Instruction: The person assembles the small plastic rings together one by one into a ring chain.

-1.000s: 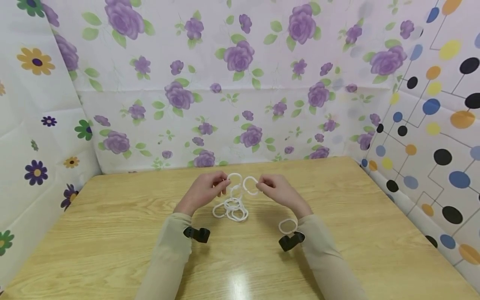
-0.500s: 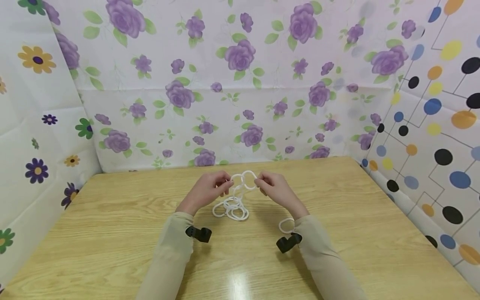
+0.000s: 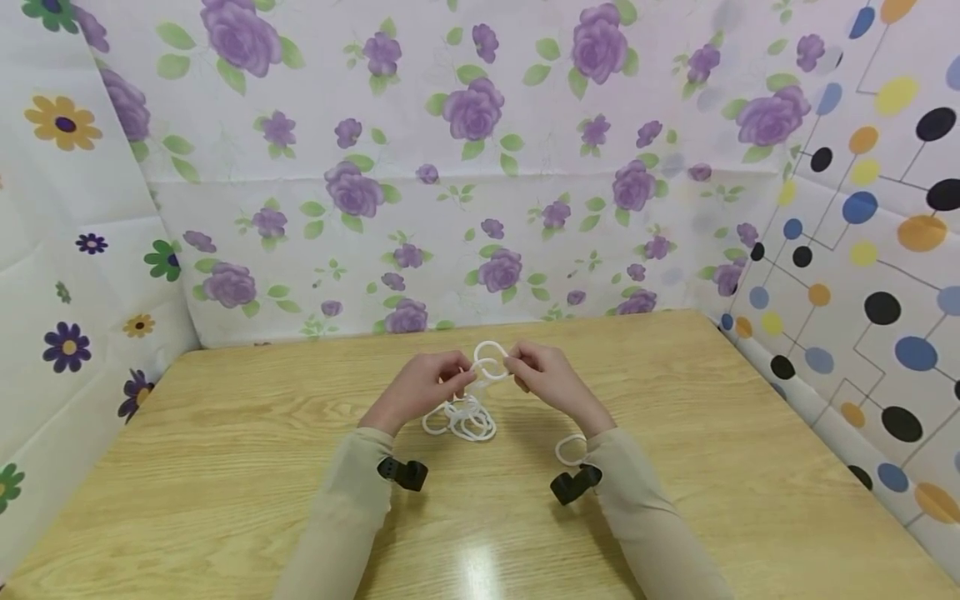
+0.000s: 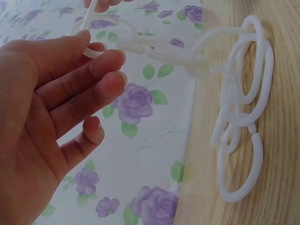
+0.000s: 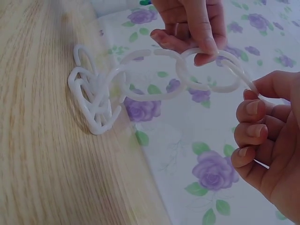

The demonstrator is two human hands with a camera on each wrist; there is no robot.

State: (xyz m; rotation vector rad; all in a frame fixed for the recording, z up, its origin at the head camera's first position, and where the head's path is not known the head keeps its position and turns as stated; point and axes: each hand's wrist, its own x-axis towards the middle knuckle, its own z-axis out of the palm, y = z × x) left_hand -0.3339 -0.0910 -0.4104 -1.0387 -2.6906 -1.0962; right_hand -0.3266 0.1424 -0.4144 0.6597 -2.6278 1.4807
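Note:
My left hand (image 3: 423, 385) pinches the end link (image 5: 215, 89) of a white plastic chain between thumb and fingers. From it the chain runs down to a small heap of linked rings (image 4: 260, 159) on the table. Opposite, my right hand (image 3: 551, 377) pinches a single white ring (image 3: 491, 342) by its side, its other fingers curled in. In the right wrist view this ring overlaps the left hand's link; whether it is hooked through it I cannot tell. Some links show a narrow gap in their loop. Both hands are raised above the far half of the table.
One loose white ring (image 3: 559, 451) lies on the wooden table (image 3: 225, 467) beside my right wrist, partly behind the sleeve. A flowered cloth (image 3: 420, 250) hangs beyond the back edge, with patterned cloths at both sides. Black wrist cameras (image 3: 405, 473) sit on both sleeves.
The right hand's ring has come up and left from beside the chain to overlap its end link. The left hand has shifted slightly right, bringing the hands closer together.

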